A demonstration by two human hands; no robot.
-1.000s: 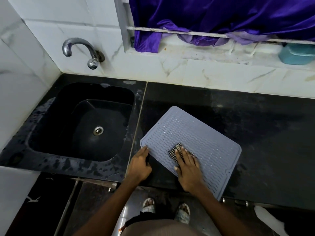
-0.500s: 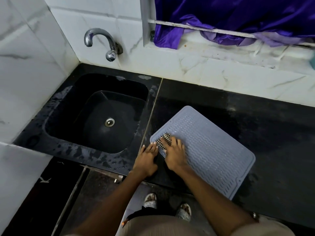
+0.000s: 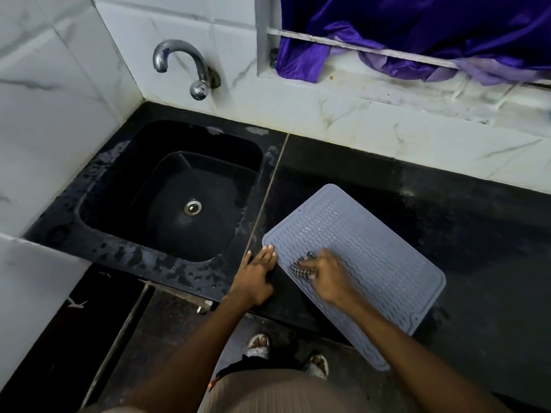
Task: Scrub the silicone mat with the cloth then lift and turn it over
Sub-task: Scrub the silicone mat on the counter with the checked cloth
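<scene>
A grey ribbed silicone mat (image 3: 366,251) lies flat and skewed on the black counter (image 3: 447,222), its near corner hanging over the front edge. My right hand (image 3: 328,277) presses a small black-and-white checked cloth (image 3: 301,268) onto the mat's near-left part; the hand is motion-blurred and covers most of the cloth. My left hand (image 3: 258,268) rests flat with straight fingers at the mat's left corner, fingertips touching its edge.
A black sink (image 3: 125,186) with a drain sits left of the mat, its rim wet. A chrome tap (image 3: 185,64) juts from the white tiled wall. Purple fabric (image 3: 417,28) hangs over a rail at the back right.
My right hand slid the cloth from the mat's near-left area toward the left corner, then back right a little. The left hand stayed at the mat's corner. The camera view shifted.
</scene>
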